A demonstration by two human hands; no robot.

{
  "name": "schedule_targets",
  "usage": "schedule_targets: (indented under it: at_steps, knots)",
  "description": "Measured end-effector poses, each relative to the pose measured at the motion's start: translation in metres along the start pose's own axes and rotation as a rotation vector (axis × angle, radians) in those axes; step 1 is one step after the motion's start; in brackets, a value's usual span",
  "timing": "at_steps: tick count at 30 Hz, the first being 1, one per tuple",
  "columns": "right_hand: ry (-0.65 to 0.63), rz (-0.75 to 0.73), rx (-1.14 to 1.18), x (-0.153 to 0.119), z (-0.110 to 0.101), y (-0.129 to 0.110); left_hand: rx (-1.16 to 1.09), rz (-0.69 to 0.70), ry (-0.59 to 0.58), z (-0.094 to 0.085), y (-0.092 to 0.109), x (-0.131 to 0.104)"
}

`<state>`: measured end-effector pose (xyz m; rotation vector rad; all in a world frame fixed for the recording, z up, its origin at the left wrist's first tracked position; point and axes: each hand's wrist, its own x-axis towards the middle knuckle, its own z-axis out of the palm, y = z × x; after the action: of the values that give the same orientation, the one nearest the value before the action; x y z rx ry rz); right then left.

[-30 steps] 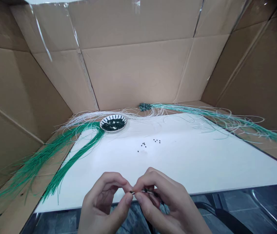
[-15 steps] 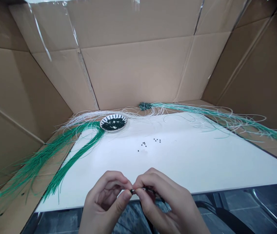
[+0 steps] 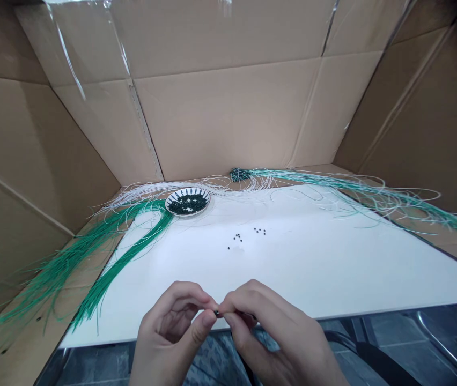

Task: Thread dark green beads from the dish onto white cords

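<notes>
Close to the table's front edge, my left hand (image 3: pixel 174 332) pinches a tiny dark bead (image 3: pixel 216 312) between thumb and index fingertip. My right hand (image 3: pixel 272 327) meets it tip to tip, thumb and index finger pressed together at the bead's right side. Whatever lies inside the right pinch is mostly covered by the fingers. Farther forward, several loose dark beads (image 3: pixel 238 236) are scattered on the white tabletop (image 3: pixel 301 257). A striped white dish (image 3: pixel 172 197) full of similar dark beads stands behind them to the left.
Long green strands (image 3: pixel 127 257) curve from beside the dish over the left table edge. White strands (image 3: pixel 144 190) run along the back. A dark-ended bundle (image 3: pixel 240 174) trails green and white strands rightward. Cardboard walls (image 3: pixel 228 118) enclose the back and sides.
Both hands stay almost in place. The dark piece visible between my right fingers earlier is now largely hidden, and the right hand has turned slightly.
</notes>
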<state>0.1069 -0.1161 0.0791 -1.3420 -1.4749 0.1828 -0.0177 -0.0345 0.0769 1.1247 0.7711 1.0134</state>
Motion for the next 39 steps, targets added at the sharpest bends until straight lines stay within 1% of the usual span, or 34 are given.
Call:
schedule_targets:
  at_steps: [4, 8, 10, 12, 13, 15, 18, 22, 25, 27, 29, 31, 33, 35, 37, 39]
  knots:
    - [0.007, -0.001, -0.045, 0.000, 0.000, 0.001, 0.003, 0.021, 0.000, -0.005, -0.004, 0.003]
    - [0.006, -0.025, -0.072, -0.003, 0.003, 0.006, 0.035, 0.056, -0.110, -0.012, -0.009, 0.009]
    - [0.019, -0.048, -0.061, -0.005, 0.006, 0.011, 0.041, 0.074, -0.085, -0.012, -0.009, 0.009]
    - [0.056, -0.083, 0.006, -0.006, 0.009, 0.016, 0.045, 0.083, -0.002, -0.010, -0.009, 0.008]
    - [0.068, -0.092, 0.050, -0.007, 0.009, 0.018, 0.051, 0.085, 0.018, -0.008, -0.008, 0.008]
    - [0.065, -0.075, 0.121, -0.007, 0.008, 0.020, 0.077, 0.089, -0.012, -0.005, -0.007, 0.008]
    - [0.069, 0.017, 0.147, -0.008, 0.006, 0.018, 0.104, 0.116, -0.104, -0.005, -0.007, 0.010]
    - [0.173, 0.111, 0.180, -0.011, 0.007, 0.017, 0.174, 0.165, -0.192, -0.011, -0.010, 0.014]
    - [0.136, 0.176, 0.245, -0.010, 0.008, 0.022, 0.287, 0.265, -0.272, -0.015, -0.014, 0.016]
    - [0.084, 0.251, 0.274, -0.008, 0.008, 0.026, 0.396, 0.374, -0.268, -0.015, -0.018, 0.017]
    - [0.053, 0.343, 0.269, -0.006, 0.009, 0.029, 0.501, 0.470, -0.222, -0.013, -0.021, 0.018]
    - [0.054, 0.432, 0.268, -0.006, 0.008, 0.033, 0.565, 0.514, -0.179, -0.011, -0.023, 0.019]
    - [0.047, 0.514, 0.322, -0.007, 0.008, 0.037, 0.584, 0.512, -0.152, -0.010, -0.025, 0.019]
    - [0.009, 0.587, 0.453, -0.010, 0.007, 0.043, 0.581, 0.489, -0.147, -0.009, -0.028, 0.020]
    - [-0.044, 0.651, 0.602, -0.012, 0.005, 0.048, 0.571, 0.462, -0.163, -0.008, -0.031, 0.020]
    - [-0.101, 0.684, 0.664, -0.012, 0.002, 0.050, 0.559, 0.432, -0.189, -0.007, -0.035, 0.020]
